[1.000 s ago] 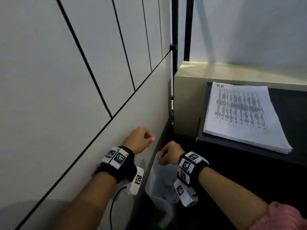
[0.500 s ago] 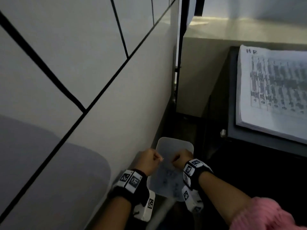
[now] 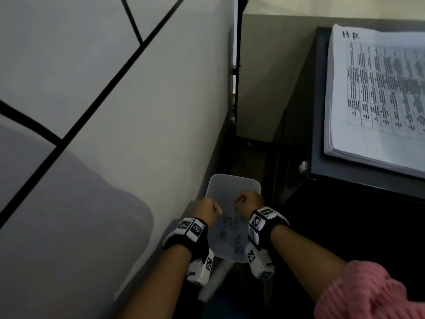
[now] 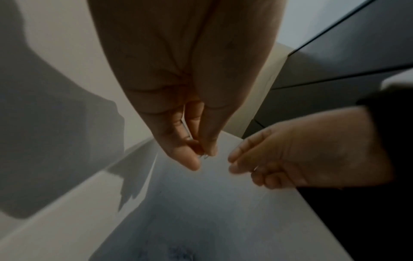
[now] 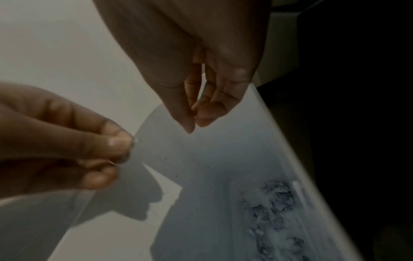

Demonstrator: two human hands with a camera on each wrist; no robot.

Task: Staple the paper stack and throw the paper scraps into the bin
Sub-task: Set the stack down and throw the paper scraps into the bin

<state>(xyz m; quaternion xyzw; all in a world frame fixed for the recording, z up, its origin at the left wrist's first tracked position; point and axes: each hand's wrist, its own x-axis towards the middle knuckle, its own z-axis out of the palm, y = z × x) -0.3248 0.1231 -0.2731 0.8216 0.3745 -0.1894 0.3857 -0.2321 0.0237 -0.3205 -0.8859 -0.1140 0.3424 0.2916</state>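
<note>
White bin (image 3: 232, 185), two hands above.

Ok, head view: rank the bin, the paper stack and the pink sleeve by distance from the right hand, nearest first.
1. Bin: directly under the right hand.
2. Pink sleeve: up that arm, lower right.
3. Paper stack: on the dark desk, upper right.
</note>
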